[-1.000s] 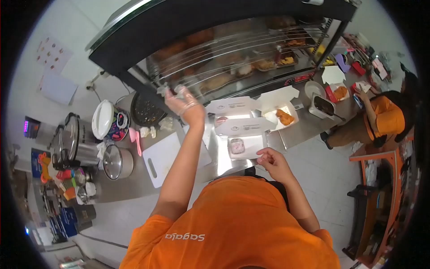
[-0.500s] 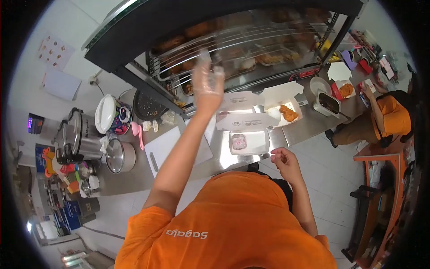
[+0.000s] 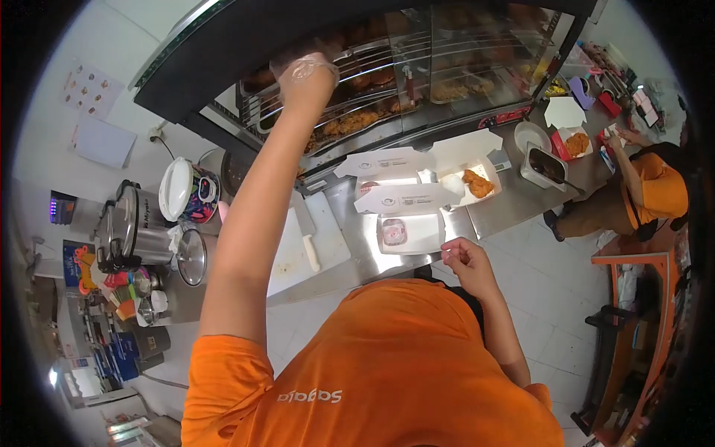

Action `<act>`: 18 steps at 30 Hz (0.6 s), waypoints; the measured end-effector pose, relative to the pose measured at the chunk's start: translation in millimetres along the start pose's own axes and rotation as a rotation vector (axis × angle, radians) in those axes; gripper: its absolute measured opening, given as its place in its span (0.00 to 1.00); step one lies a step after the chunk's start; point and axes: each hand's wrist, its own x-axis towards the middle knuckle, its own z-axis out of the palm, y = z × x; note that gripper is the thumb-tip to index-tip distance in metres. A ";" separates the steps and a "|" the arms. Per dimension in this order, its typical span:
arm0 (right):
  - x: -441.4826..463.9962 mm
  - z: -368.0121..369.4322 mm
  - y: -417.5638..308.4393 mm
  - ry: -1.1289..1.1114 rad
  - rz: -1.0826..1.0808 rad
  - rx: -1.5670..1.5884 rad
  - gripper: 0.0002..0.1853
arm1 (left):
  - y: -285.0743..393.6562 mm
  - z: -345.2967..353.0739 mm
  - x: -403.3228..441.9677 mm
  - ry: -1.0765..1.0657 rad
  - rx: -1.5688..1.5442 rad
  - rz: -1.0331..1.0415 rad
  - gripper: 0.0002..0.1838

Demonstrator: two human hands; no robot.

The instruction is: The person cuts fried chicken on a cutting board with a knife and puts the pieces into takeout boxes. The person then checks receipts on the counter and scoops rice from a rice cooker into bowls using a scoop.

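My left hand [image 3: 307, 73], in a clear plastic glove, reaches into the glass-fronted warming cabinet [image 3: 372, 141] by its upper wire rack [image 3: 350, 54]. The cabinet's dark top frame and the crinkled glove hide its fingers. Pieces of fried food [image 3: 350, 123] lie on the level below. My right hand [image 3: 471, 267] is bare, loosely curled with thumb and fingers apart, holding nothing visible. Its fingertips are beside the right corner of an open white box [image 3: 428, 242]; whether they touch is unclear. A small clear-lidded cup [image 3: 393, 232] sits in that box. Behind it, another open box [image 3: 477, 145] holds fried chicken [image 3: 477, 183] and a white mound.
A knife [image 3: 310, 253] lies on the white cutting board [image 3: 331, 223]. Left of it stand a steel pot [image 3: 193, 257], a rice cooker [image 3: 186, 190] and a large pressure cooker [image 3: 141, 223]. A metal sauce container [image 3: 545, 170] is at right, near a co-worker in orange [image 3: 655, 190].
My left hand has moved up and left, deeper into the cabinet. My right hand stays beside the box corner. The knife on the board has come into view.
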 end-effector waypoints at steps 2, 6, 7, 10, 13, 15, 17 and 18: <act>-0.6 -2.5 4.9 -0.014 0.026 0.014 0.07 | -7.2 4.3 6.8 -0.111 -0.031 -0.033 0.20; 3.5 -2.9 9.0 -0.052 0.018 -0.005 0.08 | 2.1 -16.5 12.9 -0.088 0.047 -0.122 0.20; 5.5 -2.1 11.5 -0.069 0.018 -0.019 0.08 | -2.3 -11.6 14.8 -0.130 0.126 -0.068 0.20; 16.1 2.2 14.3 -0.120 0.003 -0.063 0.08 | -24.8 13.9 27.4 -0.362 0.335 0.198 0.20; 24.0 8.9 7.0 -0.181 -0.006 -0.101 0.09 | -17.9 8.5 23.6 0.192 0.116 0.171 0.18; 29.8 14.5 3.3 -0.228 -0.004 -0.097 0.10 | -9.7 -3.3 16.7 -0.021 0.189 0.023 0.17; 34.0 20.8 1.0 -0.292 -0.032 -0.173 0.10 | -8.1 0.0 6.1 0.114 0.132 0.025 0.15; 36.9 24.9 -0.3 -0.323 -0.047 -0.211 0.10 | -10.8 12.8 -2.2 0.353 0.040 0.107 0.14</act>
